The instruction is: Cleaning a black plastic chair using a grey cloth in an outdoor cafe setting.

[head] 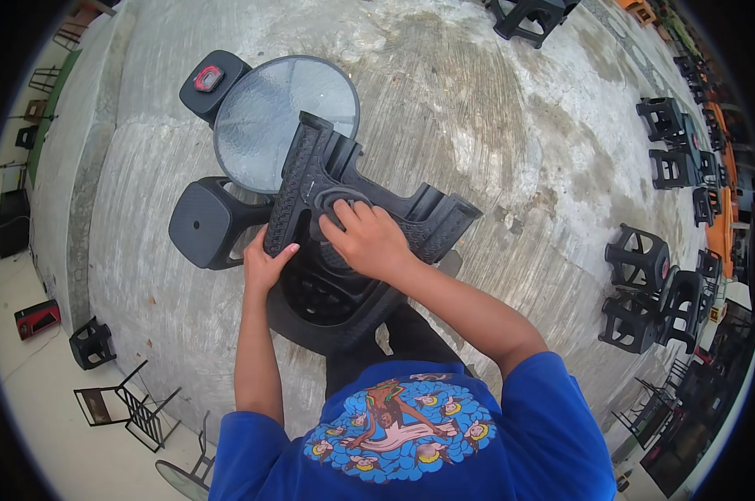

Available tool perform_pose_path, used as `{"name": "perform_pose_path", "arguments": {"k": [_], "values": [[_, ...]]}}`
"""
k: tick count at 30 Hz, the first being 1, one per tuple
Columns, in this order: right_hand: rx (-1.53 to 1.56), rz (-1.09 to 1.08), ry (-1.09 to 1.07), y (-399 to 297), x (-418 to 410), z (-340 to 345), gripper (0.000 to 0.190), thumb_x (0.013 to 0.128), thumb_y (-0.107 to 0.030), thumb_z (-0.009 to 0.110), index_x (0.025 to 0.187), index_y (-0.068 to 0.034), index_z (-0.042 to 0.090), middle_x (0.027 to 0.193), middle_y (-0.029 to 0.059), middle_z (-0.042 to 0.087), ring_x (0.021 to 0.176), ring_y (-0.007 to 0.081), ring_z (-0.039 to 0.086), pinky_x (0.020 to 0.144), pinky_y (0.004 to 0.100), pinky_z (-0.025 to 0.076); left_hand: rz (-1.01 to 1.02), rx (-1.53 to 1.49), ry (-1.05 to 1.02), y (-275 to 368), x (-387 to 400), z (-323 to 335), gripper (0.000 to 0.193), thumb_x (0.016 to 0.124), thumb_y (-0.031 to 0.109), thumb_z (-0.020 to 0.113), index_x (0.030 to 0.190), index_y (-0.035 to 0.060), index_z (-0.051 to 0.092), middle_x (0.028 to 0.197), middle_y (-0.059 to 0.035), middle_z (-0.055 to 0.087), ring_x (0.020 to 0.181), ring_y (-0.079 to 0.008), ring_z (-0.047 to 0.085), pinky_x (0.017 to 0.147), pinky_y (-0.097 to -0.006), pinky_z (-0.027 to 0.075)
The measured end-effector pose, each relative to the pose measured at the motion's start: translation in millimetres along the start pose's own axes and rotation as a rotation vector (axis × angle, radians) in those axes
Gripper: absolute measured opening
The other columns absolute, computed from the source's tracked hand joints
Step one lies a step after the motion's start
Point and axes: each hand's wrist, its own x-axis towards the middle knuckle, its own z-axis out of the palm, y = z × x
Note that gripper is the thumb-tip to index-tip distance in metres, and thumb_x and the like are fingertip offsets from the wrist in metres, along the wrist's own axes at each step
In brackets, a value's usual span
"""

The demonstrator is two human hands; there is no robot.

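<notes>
A black plastic stool (289, 181) with a woven texture lies tipped over against my legs, its legs pointing away from me. Part of its dark hollow inside shows near my knees. My left hand (264, 263) grips the edge of one leg, thumb on the near face. In my right hand (371, 241) is a bunched dark grey cloth (328, 203), pressed on the side panel between the legs. My fingers cover part of the cloth.
Just beyond stands a round glass-topped table (277, 119). Beside it are a black stool (196, 219) and another stool (192, 94) bearing a small red-rimmed object (208, 78). More black stools (637, 257) stand at right. A metal-framed chair (133, 407) is at lower left, near a raised concrete edge (89, 188).
</notes>
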Motion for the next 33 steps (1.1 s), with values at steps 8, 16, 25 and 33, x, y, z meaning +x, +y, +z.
{"name": "perform_pose_path", "arguments": {"k": [8,16,25,33], "values": [[-0.056,0.742,0.716,79,-114,-17,0.041,0.077,-0.008,0.067,0.117,-0.005,0.058,0.113,0.0248,0.049,0.095,0.0419,0.056,0.082,0.0452,0.049,-0.049,0.001,-0.055,10,23,19,0.068,0.070,0.033,0.084,0.120,-0.0063,0.061,0.101,-0.0203,0.071,0.095,-0.0254,0.069,0.086,-0.0352,0.051],[0.100,0.796,0.514,48,-144,9,0.042,0.078,-0.021,0.071,0.116,-0.007,0.062,0.113,0.0239,0.052,0.093,0.0418,0.058,0.078,0.0441,0.050,-0.082,0.134,-0.020,29,50,36,0.065,0.076,0.044,0.078,0.113,-0.0082,0.064,0.097,-0.0210,0.071,0.091,-0.0264,0.070,0.084,-0.0351,0.051],[0.193,0.085,0.048,-93,-194,39,0.046,0.064,-0.033,0.075,0.106,-0.016,0.066,0.102,0.0066,0.056,0.076,0.0224,0.055,0.061,0.0331,0.044,-0.072,0.203,-0.092,31,65,42,0.067,0.072,0.044,0.080,0.110,-0.0095,0.064,0.097,-0.0235,0.070,0.093,-0.0291,0.069,0.085,-0.0378,0.050],[0.091,0.728,0.628,85,-136,10,0.053,0.062,-0.018,0.077,0.111,-0.006,0.062,0.111,0.0238,0.053,0.092,0.0414,0.059,0.077,0.0446,0.052,0.008,0.179,-0.154,16,77,26,0.053,0.070,0.029,0.080,0.104,-0.0090,0.065,0.088,-0.0186,0.072,0.082,-0.0215,0.068,0.080,-0.0343,0.052]]}}
